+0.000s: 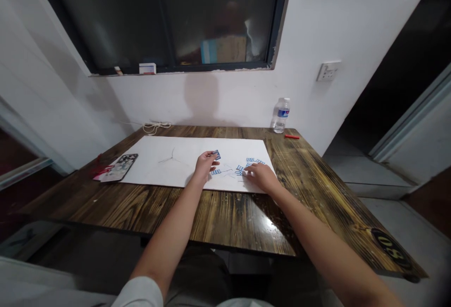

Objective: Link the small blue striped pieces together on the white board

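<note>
My left hand [204,167] is raised over the white board [148,166], its thumb and fingers pinching a small blue piece [217,155]. Below that hand, a blue-and-white barred piece [216,172] lies on the board. My right hand [262,176] rests low at the board's right side, fingers stretched over several similar blue-framed pieces [250,160]. Its fingertips reach another small piece [240,168]; whether they touch it is unclear. Some pieces are partly hidden under the right hand. Thin dark lines mark the board's surface.
The board lies on a dark wooden table [141,203]. A patterned phone-like object [121,168] sits on its left end, beside pink-red items [102,170]. Along the back are a coiled white cord [155,126], a water bottle [282,115] and a red pen-like stick [292,137].
</note>
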A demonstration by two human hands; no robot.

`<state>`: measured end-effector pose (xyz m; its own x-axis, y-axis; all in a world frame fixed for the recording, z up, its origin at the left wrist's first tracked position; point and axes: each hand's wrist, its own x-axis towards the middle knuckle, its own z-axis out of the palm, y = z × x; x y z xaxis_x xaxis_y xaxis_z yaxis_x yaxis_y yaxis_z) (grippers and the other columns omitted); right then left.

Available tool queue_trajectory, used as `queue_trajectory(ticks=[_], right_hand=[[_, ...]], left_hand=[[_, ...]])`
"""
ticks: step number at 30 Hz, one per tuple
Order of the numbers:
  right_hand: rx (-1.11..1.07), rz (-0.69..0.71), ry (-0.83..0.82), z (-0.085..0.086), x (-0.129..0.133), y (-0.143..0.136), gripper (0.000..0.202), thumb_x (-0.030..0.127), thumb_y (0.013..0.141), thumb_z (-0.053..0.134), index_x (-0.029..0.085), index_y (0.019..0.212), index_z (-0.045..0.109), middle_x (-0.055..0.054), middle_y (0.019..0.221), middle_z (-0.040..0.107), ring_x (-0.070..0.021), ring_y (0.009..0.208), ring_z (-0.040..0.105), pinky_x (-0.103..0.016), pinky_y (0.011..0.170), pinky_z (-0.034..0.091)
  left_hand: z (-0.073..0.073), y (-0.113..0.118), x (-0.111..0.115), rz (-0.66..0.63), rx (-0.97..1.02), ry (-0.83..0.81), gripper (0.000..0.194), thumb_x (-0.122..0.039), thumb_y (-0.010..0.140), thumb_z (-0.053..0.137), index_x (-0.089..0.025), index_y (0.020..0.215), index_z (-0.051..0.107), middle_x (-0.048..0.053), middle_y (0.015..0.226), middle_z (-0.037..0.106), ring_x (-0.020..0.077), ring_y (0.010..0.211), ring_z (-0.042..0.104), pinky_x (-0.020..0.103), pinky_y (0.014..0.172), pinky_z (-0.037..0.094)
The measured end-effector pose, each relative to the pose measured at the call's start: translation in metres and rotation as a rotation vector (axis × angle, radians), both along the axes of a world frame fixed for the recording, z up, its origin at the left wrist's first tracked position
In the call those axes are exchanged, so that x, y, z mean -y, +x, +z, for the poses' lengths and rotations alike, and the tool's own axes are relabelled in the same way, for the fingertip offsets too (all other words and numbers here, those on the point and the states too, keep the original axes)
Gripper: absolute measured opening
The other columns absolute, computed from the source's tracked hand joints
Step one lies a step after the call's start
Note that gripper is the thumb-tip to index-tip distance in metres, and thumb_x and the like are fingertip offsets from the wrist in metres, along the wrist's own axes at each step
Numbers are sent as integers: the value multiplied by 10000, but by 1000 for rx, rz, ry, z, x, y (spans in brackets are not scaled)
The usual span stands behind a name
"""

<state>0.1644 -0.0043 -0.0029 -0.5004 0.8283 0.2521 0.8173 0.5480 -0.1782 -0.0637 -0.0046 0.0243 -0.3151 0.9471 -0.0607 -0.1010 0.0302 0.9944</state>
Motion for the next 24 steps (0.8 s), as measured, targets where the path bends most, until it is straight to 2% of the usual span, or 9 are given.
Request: queue_trajectory(ticks=[12,24], right_hand=[[156,-11,21,-1,1,-9,372,193,821,466,216,1170,593,-87,975,664,-205,895,585,-278,769,371],[86,-21,29,-1,-3,-6,375,119,815,459,215,1136,628,-98,986,681,-199,914,603,-264,785,395]], left_hand=[[-6,2,-2,-6,-75,26,296,-338,627,697,-193,860,588,31,827,662,102,566,599,195,490,387],[-4,3,-2,7,-101,14,293,-333,630,693,-182,861,595,44,848,662,101,571,596,190,488,382]])
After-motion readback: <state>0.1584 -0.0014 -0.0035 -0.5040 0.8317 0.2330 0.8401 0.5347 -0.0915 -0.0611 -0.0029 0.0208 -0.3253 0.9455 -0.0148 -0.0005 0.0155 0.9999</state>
